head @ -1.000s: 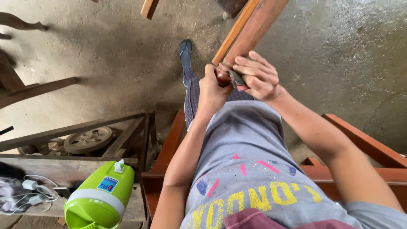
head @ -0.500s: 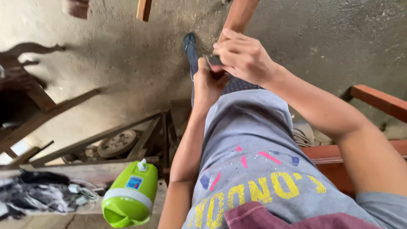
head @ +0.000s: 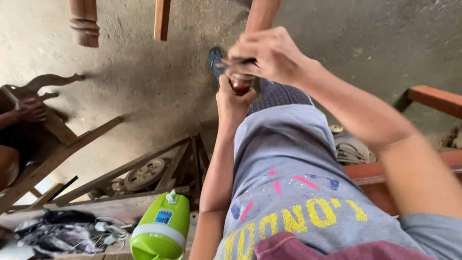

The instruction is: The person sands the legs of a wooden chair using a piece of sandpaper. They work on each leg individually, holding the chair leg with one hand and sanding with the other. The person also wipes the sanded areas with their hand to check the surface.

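A long reddish-brown wooden post (head: 260,17) with a rounded, darker lower end is held up in front of the body, above a grey concrete floor (head: 144,72). The left hand (head: 233,102) is clenched around the rounded end from below, the thumb lying up along the wood. The right hand (head: 267,54) is curled over the same post just above, its fingers pressing a small dark, flat piece (head: 239,61) against the wood; what that piece is cannot be told, since it is blurred. The two hands are touching each other at the post's end.

Below the hands, a leg in dark patterned cloth and a foot in a dark sandal (head: 214,56) are seen on the floor. A grey printed shirt (head: 284,163) fills the lower middle. To the left, a lime-green plastic jug with a white band and white spout (head: 161,231) stands on a worn wooden bench (head: 106,207), beside white cables (head: 103,228) and dark cloth. A rusty metal wheel (head: 144,174) lies within a wooden frame behind it. At the far left, another person's hand (head: 30,110) rests on a carved wooden piece (head: 50,82).
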